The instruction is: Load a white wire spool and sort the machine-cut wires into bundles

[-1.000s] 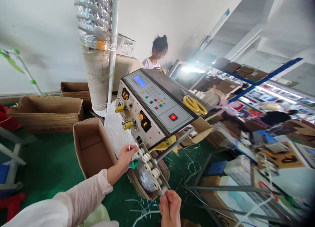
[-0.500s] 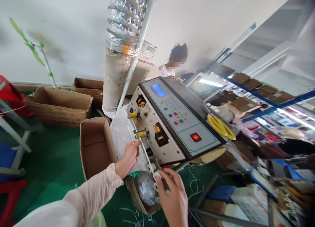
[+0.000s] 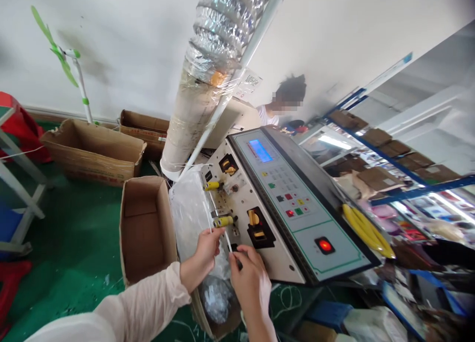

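Observation:
A thin white cable [image 3: 228, 243] runs beside the front of a wire-cutting machine [image 3: 293, 178] with a blue display and a lit red switch. My left hand [image 3: 204, 253] pinches it just below the lower yellow-handled part [image 3: 223, 221]. Farther down, my right hand [image 3: 250, 277] has its thumb and fingers closed on the same cable, a short stretch from the left. A second yellow-handled part [image 3: 213, 185] sits higher on the machine's face. The guide rollers are hidden behind my right hand.
An open cardboard box [image 3: 146, 228] stands left of the machine, beside a clear plastic bag [image 3: 189, 203]. Below my hands is a box [image 3: 202, 310] with crumpled plastic. A foil duct [image 3: 222, 35] rises behind. A coworker [image 3: 269, 113] is beyond the machine.
My right hand has moved from the guide rollers up along the cable, closer to my left hand, and its fingers have drawn together. The camera view has shifted, so the machine appears farther right.

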{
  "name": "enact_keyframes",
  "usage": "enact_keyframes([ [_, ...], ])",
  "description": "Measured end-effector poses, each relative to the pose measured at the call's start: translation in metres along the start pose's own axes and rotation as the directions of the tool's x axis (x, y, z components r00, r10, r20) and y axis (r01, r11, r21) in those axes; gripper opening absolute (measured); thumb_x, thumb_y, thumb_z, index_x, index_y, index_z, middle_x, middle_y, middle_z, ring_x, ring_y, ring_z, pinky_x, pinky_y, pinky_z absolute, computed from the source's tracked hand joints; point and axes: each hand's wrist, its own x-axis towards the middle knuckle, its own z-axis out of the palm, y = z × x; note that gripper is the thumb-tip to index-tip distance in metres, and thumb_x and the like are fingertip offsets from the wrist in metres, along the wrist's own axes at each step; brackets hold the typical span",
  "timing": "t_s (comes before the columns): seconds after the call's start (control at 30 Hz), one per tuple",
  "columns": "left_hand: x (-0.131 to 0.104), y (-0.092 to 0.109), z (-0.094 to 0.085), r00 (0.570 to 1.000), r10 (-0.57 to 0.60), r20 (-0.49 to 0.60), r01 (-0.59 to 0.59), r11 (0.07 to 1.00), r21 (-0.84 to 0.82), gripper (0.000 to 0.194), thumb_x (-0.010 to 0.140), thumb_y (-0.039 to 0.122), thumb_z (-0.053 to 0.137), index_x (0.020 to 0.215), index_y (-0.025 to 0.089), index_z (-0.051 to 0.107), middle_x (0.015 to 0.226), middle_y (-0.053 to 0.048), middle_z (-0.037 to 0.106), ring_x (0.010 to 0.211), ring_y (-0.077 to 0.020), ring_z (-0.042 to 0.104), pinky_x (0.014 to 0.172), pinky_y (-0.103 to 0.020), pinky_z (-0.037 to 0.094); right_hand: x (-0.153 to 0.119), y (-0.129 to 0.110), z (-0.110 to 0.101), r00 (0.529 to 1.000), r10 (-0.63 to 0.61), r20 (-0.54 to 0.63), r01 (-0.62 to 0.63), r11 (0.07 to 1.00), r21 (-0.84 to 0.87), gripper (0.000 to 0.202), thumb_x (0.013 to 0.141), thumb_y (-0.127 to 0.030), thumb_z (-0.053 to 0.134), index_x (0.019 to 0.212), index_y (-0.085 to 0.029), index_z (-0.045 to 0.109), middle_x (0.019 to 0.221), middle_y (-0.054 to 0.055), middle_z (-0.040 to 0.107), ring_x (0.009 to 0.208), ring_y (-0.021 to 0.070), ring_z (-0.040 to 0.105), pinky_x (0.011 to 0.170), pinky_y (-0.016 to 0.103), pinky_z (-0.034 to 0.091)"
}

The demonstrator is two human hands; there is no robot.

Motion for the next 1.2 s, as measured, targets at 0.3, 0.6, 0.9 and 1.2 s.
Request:
enact_keyframes([
  [0.3, 0.0, 0.006, -0.004, 0.995, -0.047, 0.086, 0.044, 0.998, 0.041, 0.045, 0.051, 0.041, 0.083, 0.057, 0.019, 0.045, 0.043, 0.01, 0.035, 0.036, -0.0023, 0.022, 0.04, -0.022, 0.008, 0.024, -0.008, 0.005, 0.997, 0.026, 0.071, -0.022, 0.999, -0.045, 0.022, 0.091, -0.025, 0.051, 0.081, -0.02, 0.07, 0.103, 0.006, 0.064, 0.093, 0.0203, 0.062, 0.073, 0.028, 0.044],
  [0.6, -0.003, 0.001, -0.001, 1.0, 0.012, 0.024, -0.012, 1.0, 0.019, 0.041, 0.054, 0.041, 0.08, 0.058, 0.019, 0.046, 0.045, 0.011, 0.034, 0.038, -0.0027, 0.023, 0.041, -0.022, 0.011, 0.02, -0.004, 0.002, 0.991, 0.0, 0.131, 0.009, 0.998, -0.069, 0.022, 0.091, -0.022, 0.05, 0.083, -0.02, 0.071, 0.105, 0.006, 0.064, 0.092, 0.0194, 0.063, 0.075, 0.028, 0.045],
  [0.9, -0.001, -0.005, -0.002, 0.984, 0.168, -0.059, -0.159, 0.978, 0.137, 0.028, 0.059, 0.034, 0.075, 0.059, 0.016, 0.054, 0.049, 0.007, 0.043, 0.04, -0.0033, 0.027, 0.043, -0.022, 0.018, 0.018, -0.005, 0.006, 0.993, 0.003, 0.122, 0.005, 0.998, -0.068, 0.021, 0.09, -0.021, 0.05, 0.083, -0.02, 0.07, 0.103, 0.006, 0.065, 0.09, 0.019, 0.064, 0.072, 0.027, 0.046],
  [1.2, 0.002, -0.006, 0.0, 0.985, 0.158, -0.077, -0.147, 0.981, 0.127, 0.027, 0.057, 0.03, 0.076, 0.054, 0.016, 0.053, 0.045, 0.008, 0.04, 0.039, -0.0039, 0.027, 0.043, -0.022, 0.022, 0.017, -0.003, 0.006, 0.994, -0.011, 0.113, 0.02, 0.997, -0.081, 0.023, 0.091, -0.02, 0.049, 0.082, -0.02, 0.07, 0.101, 0.006, 0.065, 0.087, 0.018, 0.064, 0.073, 0.026, 0.046],
])
